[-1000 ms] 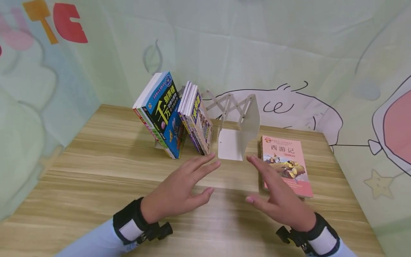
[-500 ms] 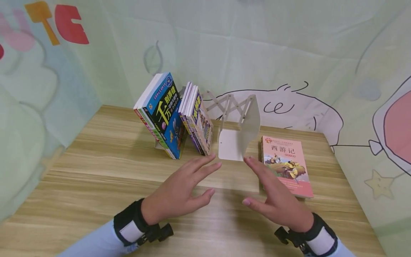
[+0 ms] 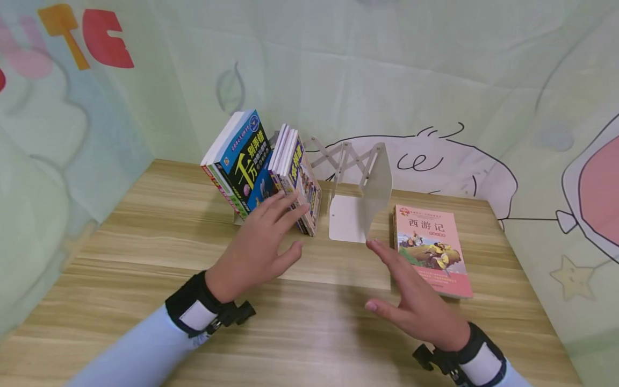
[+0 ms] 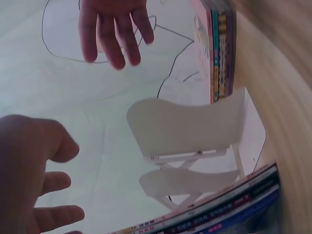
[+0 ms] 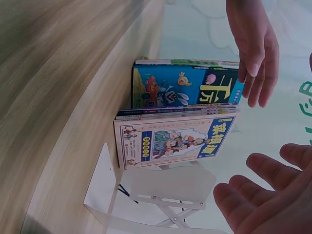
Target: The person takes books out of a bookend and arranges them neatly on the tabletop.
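Observation:
My left hand point(image 3: 256, 247) hovers over the table before the upright books, fingers extended and holding nothing. In the head view its fingertips overlap the blue-and-black book point(image 3: 242, 161) and the thinner books point(image 3: 306, 177) beside it; whether they touch cannot be told. Both groups lean in a white expandable book rack point(image 3: 347, 217), whose right section holds no book. My right hand point(image 3: 423, 306) is held out with spread fingers and nothing in it, in front of the rack's right panel. Partly behind that hand, a pink-covered book point(image 3: 432, 228) lies flat atop a small stack.
Wood-grain table point(image 3: 145, 258) runs under everything. A printed cloth backdrop point(image 3: 411, 70) stands at the back and sides. Seen from the left wrist, the stack on the right shows several spines point(image 4: 223, 58). Each wrist wears a black strap with a small camera.
My left hand has moved forward and left, from before the rack's gap to in front of the upright books. The right hand has shifted slightly left. Books and rack stay put.

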{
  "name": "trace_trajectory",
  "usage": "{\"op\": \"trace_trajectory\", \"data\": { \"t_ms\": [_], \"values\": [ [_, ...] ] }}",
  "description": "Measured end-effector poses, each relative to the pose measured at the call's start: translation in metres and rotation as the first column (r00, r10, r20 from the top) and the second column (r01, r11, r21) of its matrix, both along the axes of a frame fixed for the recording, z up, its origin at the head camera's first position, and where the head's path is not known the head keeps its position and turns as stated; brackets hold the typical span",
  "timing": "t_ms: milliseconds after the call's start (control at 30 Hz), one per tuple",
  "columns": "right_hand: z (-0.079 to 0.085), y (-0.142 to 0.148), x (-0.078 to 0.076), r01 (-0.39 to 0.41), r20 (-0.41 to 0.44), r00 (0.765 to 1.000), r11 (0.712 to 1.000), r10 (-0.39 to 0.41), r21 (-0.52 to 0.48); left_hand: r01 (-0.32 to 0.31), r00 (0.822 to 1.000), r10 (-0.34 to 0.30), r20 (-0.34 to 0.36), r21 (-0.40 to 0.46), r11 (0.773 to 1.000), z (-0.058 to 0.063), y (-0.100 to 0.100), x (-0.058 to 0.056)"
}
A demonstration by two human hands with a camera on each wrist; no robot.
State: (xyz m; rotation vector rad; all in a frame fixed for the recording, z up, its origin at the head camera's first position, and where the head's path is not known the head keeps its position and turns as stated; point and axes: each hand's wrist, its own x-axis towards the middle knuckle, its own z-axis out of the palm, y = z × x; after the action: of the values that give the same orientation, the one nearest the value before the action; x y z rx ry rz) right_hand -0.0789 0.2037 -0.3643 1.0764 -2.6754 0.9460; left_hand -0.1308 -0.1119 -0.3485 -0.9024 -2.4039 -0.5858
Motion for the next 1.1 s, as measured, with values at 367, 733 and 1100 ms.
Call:
{"op": "trace_trajectory", "data": {
  "t_ms": [367, 733, 1100],
  "values": [
    [-0.002, 0.002, -0.002, 0.009, 0.009, 1.000, 1.000, -0.009, 0.016, -0.101, 0.994, 0.102, -0.046, 0.018, 0.995, 0.012, -0.006, -0.033],
    [-0.008, 0.005, -0.001, 0.009, 0.020, 1.000, 1.000, -0.009, 0.007, -0.243, 0.969, 0.245, 0.025, -0.064, 0.968, 0.031, 0.009, -0.064],
    [-0.009, 0.009, 0.000, 0.027, 0.041, 0.999, 0.999, -0.028, 0.020, -0.381, 0.922, 0.387, 0.023, -0.141, 0.914, 0.016, 0.023, -0.085]
  ]
}}
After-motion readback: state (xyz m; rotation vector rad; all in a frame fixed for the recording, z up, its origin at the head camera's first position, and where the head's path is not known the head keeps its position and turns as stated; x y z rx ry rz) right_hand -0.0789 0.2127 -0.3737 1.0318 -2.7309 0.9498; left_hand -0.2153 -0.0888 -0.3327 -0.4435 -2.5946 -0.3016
